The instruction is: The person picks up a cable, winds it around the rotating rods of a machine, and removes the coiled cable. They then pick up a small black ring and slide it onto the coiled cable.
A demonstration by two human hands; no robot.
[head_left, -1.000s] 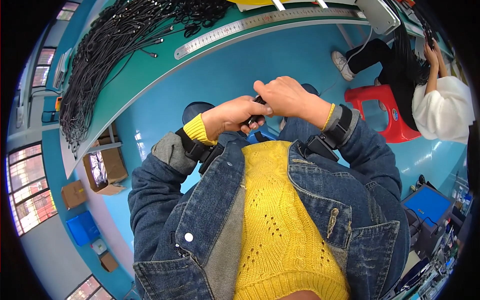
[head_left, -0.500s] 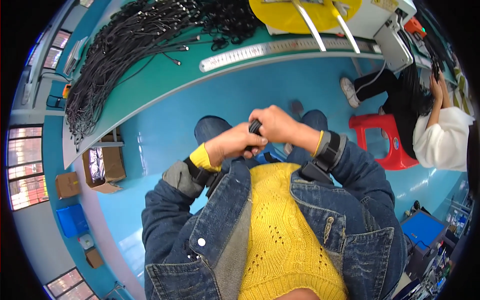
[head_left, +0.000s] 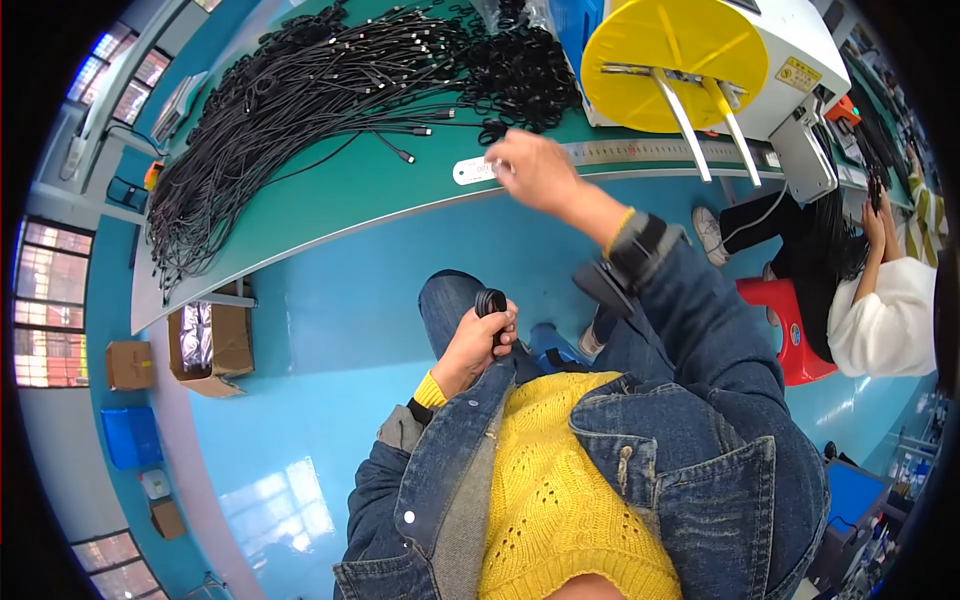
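Your left hand (head_left: 473, 347) grips a coil (head_left: 490, 301). Reaching seems the step: your right hand (head_left: 540, 172), grip too blurry to tell, needs care by the ruler (head_left: 632, 151).

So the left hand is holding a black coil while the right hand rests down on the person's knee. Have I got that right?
Not quite: the right hand isn't down there. The head view shows it out over the end of the metal ruler on the green table. The left hand does hold the black coil.
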